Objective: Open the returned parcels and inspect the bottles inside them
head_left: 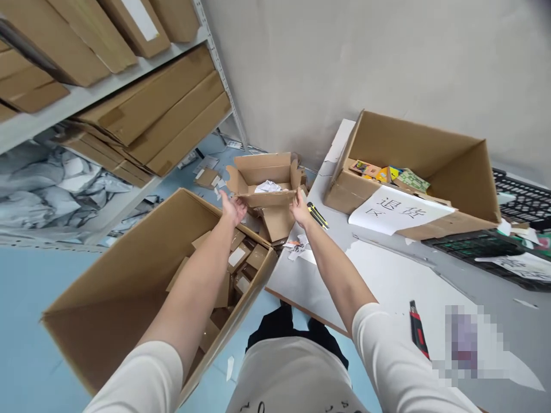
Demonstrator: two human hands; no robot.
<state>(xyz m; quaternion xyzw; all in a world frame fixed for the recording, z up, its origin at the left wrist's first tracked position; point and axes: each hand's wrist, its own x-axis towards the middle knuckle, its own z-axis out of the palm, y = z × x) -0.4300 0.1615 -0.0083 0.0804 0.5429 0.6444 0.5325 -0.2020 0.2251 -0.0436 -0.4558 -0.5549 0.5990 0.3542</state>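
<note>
Both arms reach forward, and the left hand (233,207) and right hand (300,210) grip the near edge of a small open carton (267,182) from either side, holding it in the air past the table's (387,281) corner with bare wall behind it. Below the left arm stands a large open box (124,298) on the blue floor — flattened cardboard pieces lie inside it. Right of the right hand, on the grey table, an open box (413,166) holds colourful packets, with a red utility knife (417,330) nearer the body.
</note>
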